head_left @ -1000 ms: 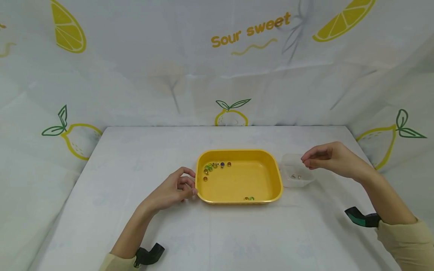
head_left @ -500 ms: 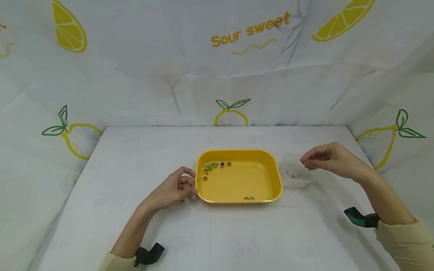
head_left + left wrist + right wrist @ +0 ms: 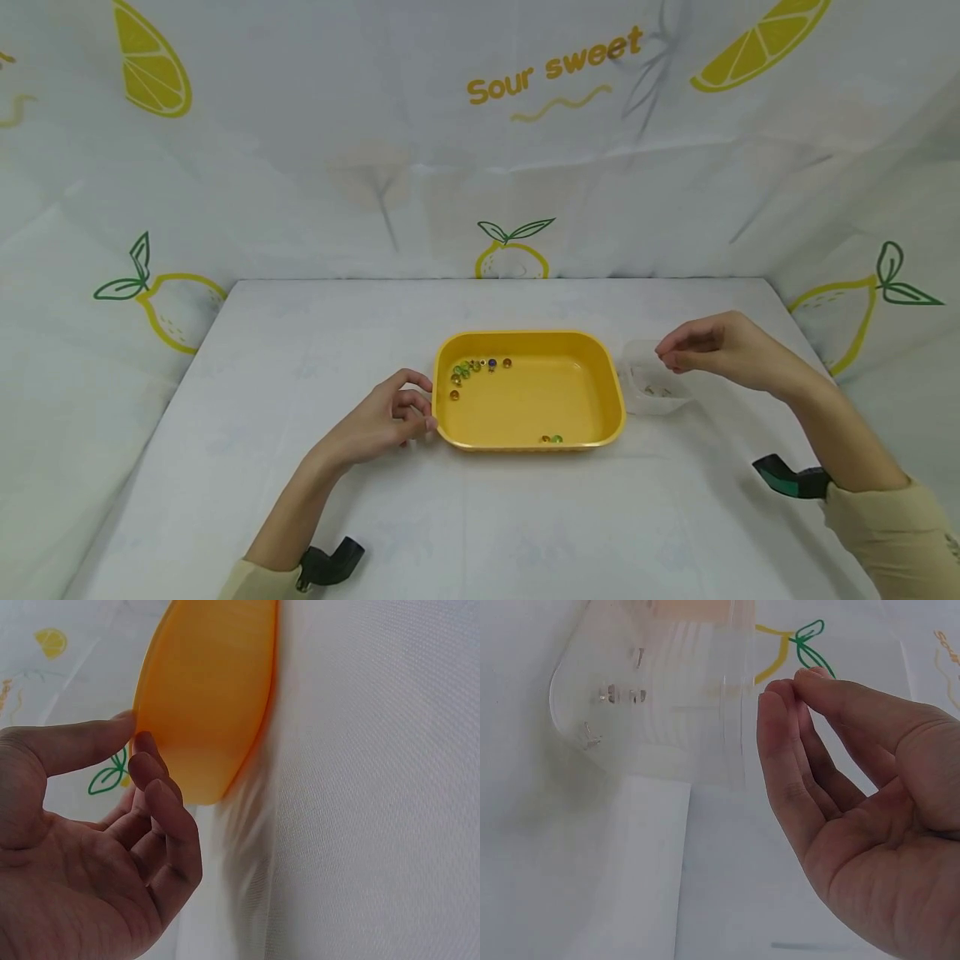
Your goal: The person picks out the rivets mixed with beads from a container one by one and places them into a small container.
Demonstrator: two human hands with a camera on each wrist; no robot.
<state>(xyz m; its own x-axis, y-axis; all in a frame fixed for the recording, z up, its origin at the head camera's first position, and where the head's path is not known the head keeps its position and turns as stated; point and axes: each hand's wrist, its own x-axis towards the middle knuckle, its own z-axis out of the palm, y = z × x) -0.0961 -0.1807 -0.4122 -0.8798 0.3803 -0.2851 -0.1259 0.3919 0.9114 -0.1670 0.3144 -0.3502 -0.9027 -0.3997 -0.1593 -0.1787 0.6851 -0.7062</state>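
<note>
In the head view, my left hand point(image 3: 378, 425) touches the left end of a yellow tray point(image 3: 532, 408) with thumb and index finger, the two tips set apart along its rim. The other fingers bend loosely below. My right hand point(image 3: 727, 354) has its thumb and fingertips bunched together over the right side of a clear plastic container point(image 3: 637, 403). I cannot tell whether anything small sits between those tips. Several tiny clear or metallic pieces point(image 3: 607, 694) lie in the container, seen through its side in the right wrist view.
Small green, amber and blue beads point(image 3: 465, 372) cluster in the tray's upper left, and two more beads point(image 3: 551, 439) lie by its near wall. The container stands close to the tray's right end. White cloth with lemon prints point(image 3: 360, 192) hangs around the white table point(image 3: 300, 333).
My right hand has shifted slightly left over the container, fingertips still together. More tiny pieces show in the container than a second ago. The left hand and tray have stayed put.
</note>
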